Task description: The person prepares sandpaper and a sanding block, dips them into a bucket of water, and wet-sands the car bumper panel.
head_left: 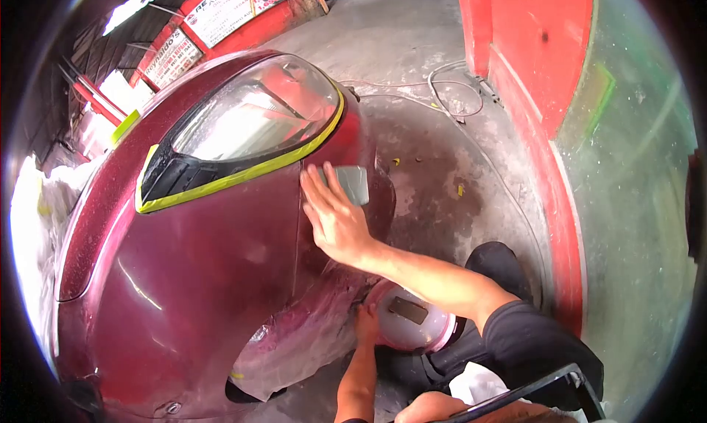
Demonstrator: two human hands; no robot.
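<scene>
My right hand (pixel 337 220) lies with its fingers stretched over a grey sheet of sandpaper (pixel 355 184), pressing it against the side of a dark red car (pixel 213 253). Part of the sheet sticks out to the right of the fingers. Yellow-green masking tape (pixel 243 175) edges the car window (pixel 250 113) just above. Lower down, my left hand (pixel 366 324) is beside the rim of a bucket (pixel 448 333), near the wheel-arch covering (pixel 302 342). Its fingers are mostly hidden, so its grip cannot be made out. A dark rectangular piece (pixel 408 310) shows inside the bucket.
A hose (pixel 482 150) trails over the wet concrete floor (pixel 427 202) beside a red wall (pixel 530 47). Scraps of yellow tape (pixel 460 190) lie there. Pale sheeting (pixel 33 231) is at the far left. Printed signs (pixel 236 14) hang at the back.
</scene>
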